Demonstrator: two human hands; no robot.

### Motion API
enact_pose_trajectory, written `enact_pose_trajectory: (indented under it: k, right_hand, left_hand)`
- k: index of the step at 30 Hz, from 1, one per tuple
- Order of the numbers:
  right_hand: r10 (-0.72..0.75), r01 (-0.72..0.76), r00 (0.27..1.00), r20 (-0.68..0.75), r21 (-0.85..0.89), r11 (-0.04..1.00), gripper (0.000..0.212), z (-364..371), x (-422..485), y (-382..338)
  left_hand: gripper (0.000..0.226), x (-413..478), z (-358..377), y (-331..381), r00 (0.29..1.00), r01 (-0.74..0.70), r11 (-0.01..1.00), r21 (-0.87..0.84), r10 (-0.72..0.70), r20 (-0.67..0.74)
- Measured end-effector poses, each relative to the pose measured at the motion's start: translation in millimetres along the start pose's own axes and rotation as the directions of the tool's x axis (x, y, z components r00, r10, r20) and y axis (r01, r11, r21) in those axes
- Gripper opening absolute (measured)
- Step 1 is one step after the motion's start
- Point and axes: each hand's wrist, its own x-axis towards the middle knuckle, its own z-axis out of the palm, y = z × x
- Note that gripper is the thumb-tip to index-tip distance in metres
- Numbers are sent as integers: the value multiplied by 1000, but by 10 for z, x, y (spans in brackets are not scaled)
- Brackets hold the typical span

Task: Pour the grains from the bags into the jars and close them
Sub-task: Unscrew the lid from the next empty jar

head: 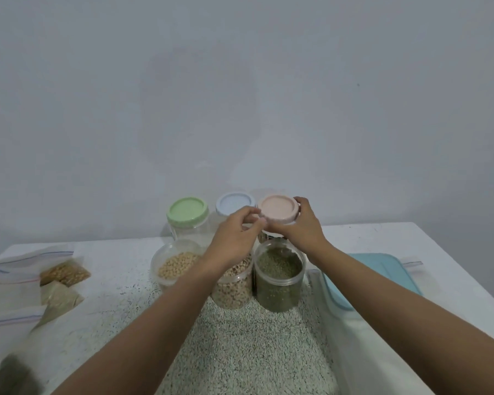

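While right hand (303, 226) grips pink lid (277, 210) (back row, rightmost), left hand (234, 233) fingers curled, seemingly pinching its rim

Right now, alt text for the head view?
The left hand and right hand grip a round pink plastic lid at the back of a white speckled table. In front, three open clear plastic jars hold pale beans, brown beans and green grains.

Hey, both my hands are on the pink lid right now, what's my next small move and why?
Probably bring the pink lid forward and down onto the open jar of green grains, then twist it shut. Your right hand and left hand both hold that lid, and that jar looks filled, has no lid yet and stands just in front of it.
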Motion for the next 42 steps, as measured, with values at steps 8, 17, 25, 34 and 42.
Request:
enact_pose_trajectory:
  k: [8,17,25,34,42]
  right_hand:
    - [-332,327,926,-182,-58,943,91,-85,-171,-482]
    - [-534,528,816,-220,-90,845,94,197,-683,-1279]
    - [-401,397,916,12,113,911,84,799,-1167,-1700]
    - [-224,307,849,478,-103,946,87,1357,-1520,-1324]
    - [-34,311,820,571,-396,864,90,1623,-1538,-1243]
  left_hand:
    - [19,-13,-295,147,982,-161,975,-155,142,-124]
    - [44,-360,-974,264,952,-303,934,-189,290,-93]
    - [44,-877,-1650,-40,950,-287,917,-278,310,40]
    - [85,-1265,-1992,-1066,932,-45,986,-160,99,350]
    - [96,-1463,-1744,-1462,962,-1,998,-63,19,274]
